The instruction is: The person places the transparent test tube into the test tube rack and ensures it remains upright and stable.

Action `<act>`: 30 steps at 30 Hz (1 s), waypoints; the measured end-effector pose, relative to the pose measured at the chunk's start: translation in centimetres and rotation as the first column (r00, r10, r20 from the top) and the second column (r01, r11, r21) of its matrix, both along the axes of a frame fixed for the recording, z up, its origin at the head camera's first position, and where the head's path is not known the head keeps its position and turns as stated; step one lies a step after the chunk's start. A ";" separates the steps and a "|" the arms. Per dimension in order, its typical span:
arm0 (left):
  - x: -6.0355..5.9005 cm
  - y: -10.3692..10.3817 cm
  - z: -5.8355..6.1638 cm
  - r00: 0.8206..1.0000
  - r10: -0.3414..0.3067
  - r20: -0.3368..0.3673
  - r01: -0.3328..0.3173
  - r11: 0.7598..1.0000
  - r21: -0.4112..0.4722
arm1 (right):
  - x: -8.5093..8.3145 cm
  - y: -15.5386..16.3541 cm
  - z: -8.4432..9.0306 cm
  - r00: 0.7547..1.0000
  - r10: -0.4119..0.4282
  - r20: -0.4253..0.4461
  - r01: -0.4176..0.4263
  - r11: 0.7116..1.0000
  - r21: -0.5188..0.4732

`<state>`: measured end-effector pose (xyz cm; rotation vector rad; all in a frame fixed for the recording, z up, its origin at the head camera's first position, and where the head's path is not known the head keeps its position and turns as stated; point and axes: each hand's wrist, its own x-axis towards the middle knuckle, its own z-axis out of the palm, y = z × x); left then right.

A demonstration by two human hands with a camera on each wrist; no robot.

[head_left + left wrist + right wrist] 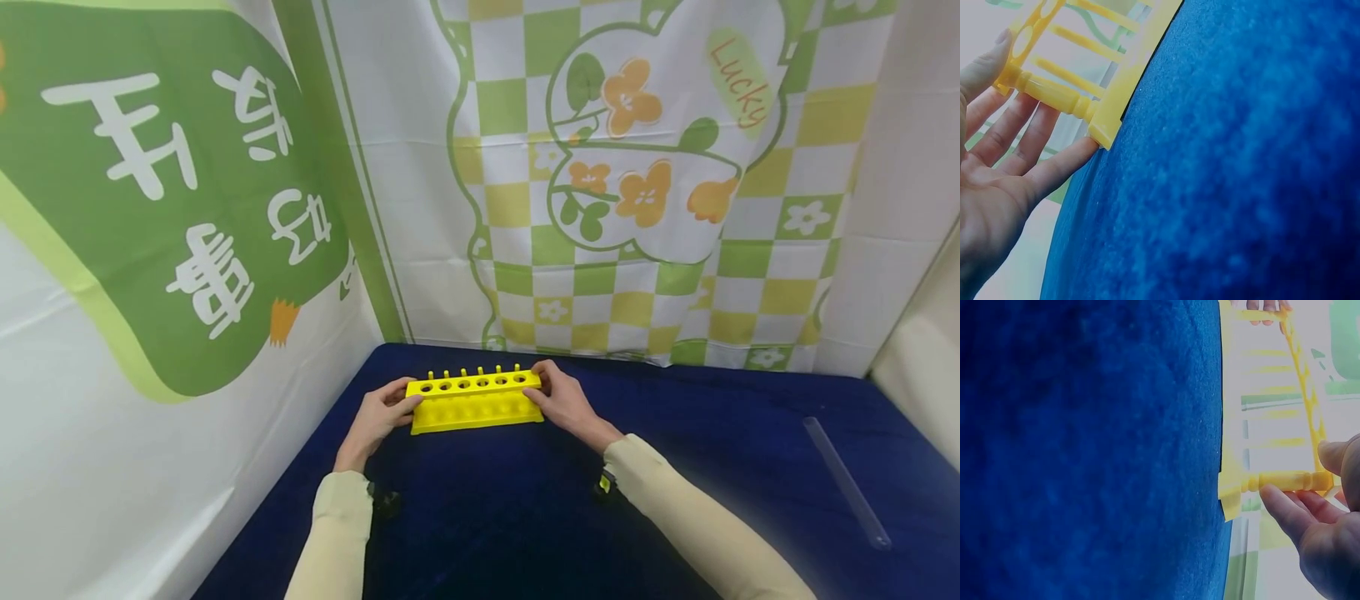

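A yellow plastic test tube rack stands upright at the far left part of the blue-covered table, with a row of round holes on top and a row of pegs behind. My left hand holds its left end; in the left wrist view the thumb lies against the top plate and the fingers spread along the end post. At the other end my right hand grips the rack, thumb at the top plate and fingers by the right post. Whether the base touches the cloth is hard to tell.
A clear tube lies on the dark blue cloth at the right. Printed curtains hang along the left side and behind the table's back edge.
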<state>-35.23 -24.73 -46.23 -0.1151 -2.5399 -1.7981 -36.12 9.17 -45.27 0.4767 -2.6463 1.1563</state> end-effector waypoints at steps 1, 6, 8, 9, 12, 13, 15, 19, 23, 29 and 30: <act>0.0 0.1 0.1 1.000 -0.003 0.002 0.003 1.000 0.003 | 0.0 0.1 0.0 1.000 -0.002 -0.002 0.002 1.000 0.005; -0.3 0.6 0.2 1.000 -0.017 -0.004 0.017 1.000 0.003 | 0.0 0.6 0.3 1.000 -0.007 -0.012 0.007 1.000 0.010; -0.5 0.8 0.2 1.000 -0.027 -0.014 0.027 1.000 0.004 | 0.0 0.9 0.3 1.000 -0.011 -0.013 0.011 1.000 0.007; -0.2 1.1 0.5 0.999 -0.034 -0.013 0.034 0.999 0.005 | 0.0 1.0 0.3 1.000 -0.014 -0.014 0.014 1.000 0.008; -0.3 1.4 0.6 0.999 -0.036 -0.017 0.037 0.999 0.010 | 0.0 1.4 0.2 1.000 -0.019 -0.011 0.019 1.000 0.013; -0.3 1.5 0.7 0.999 -0.038 -0.012 0.038 0.999 0.008 | 0.0 1.5 0.2 1.000 -0.022 -0.010 0.022 1.000 0.014; -0.4 1.7 0.8 0.999 -0.042 -0.007 0.042 0.999 0.005 | 0.1 1.6 0.2 1.000 -0.023 -0.008 0.023 1.000 0.017; -0.8 1.8 0.6 0.998 -0.060 -0.005 0.060 0.998 0.005 | 0.3 2.0 0.2 1.000 -0.026 -0.003 0.026 0.999 0.019; -0.9 2.0 0.5 0.998 -0.068 0.001 0.068 0.998 0.007 | 0.3 2.2 0.1 1.000 -0.026 -0.017 0.026 0.999 0.019; -0.9 2.4 0.3 0.999 -0.050 0.013 0.050 0.999 -0.010 | 0.6 2.7 -0.3 0.999 -0.021 -0.045 0.022 1.000 0.022; -0.9 2.5 0.3 0.999 -0.048 0.013 0.048 0.999 -0.010 | 0.6 2.8 -0.3 0.999 -0.021 -0.044 0.022 1.000 0.022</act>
